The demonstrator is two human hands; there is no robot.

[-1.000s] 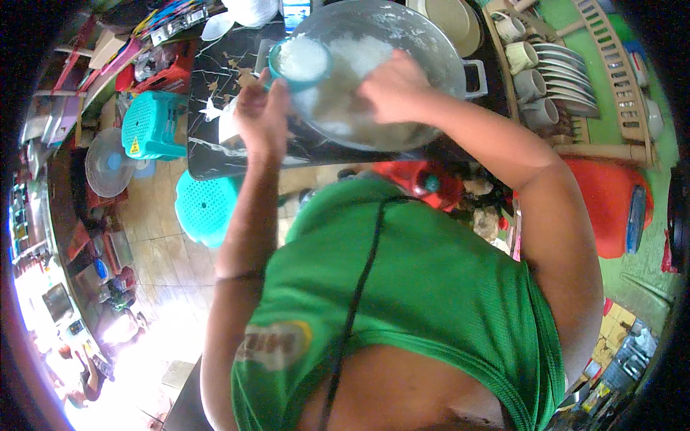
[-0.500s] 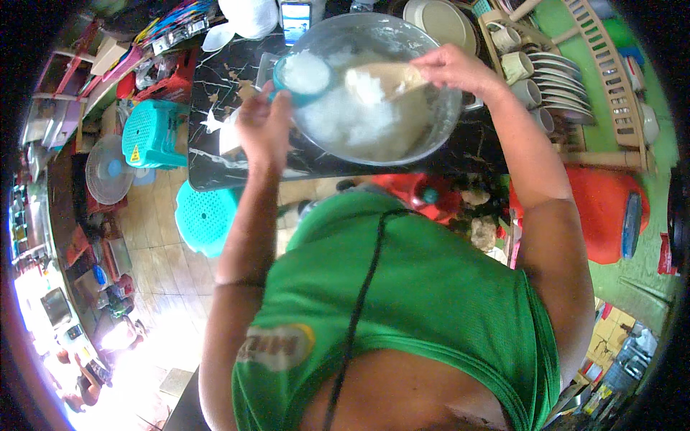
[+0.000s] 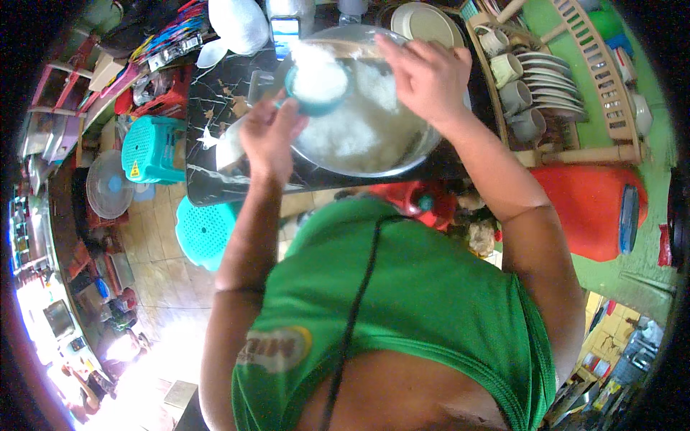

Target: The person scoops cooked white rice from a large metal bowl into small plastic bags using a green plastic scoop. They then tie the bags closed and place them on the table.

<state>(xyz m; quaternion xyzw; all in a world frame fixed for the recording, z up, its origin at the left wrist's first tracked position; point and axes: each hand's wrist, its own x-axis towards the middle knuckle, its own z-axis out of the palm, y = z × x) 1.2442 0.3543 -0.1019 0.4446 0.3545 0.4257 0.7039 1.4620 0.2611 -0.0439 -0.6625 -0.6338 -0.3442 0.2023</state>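
My left hand (image 3: 272, 136) is closed on the handle of a teal cup (image 3: 325, 106), which is heaped with white, grainy food (image 3: 320, 80). I hold the cup over the left side of a large metal basin (image 3: 363, 173). More of the loose white food (image 3: 343, 135) lies in the basin. My right hand (image 3: 435, 80) is above the basin's far right side, closed round the end of a wooden paddle (image 3: 352, 49). The paddle lies level toward the cup, its white-covered tip at the cup's far rim.
Behind the basin are a lit phone (image 3: 285, 32), white filled bags (image 3: 237, 27) and stacked round lids (image 3: 428, 23). A wooden rack with mugs (image 3: 514, 97) and plates (image 3: 550, 82) stands at the right. Teal stools (image 3: 207, 230) and a red container (image 3: 586, 212) flank me.
The cup has moved right and rises fuller with white food. My right hand has swung the paddle from over the basin's middle to the cup's far rim.
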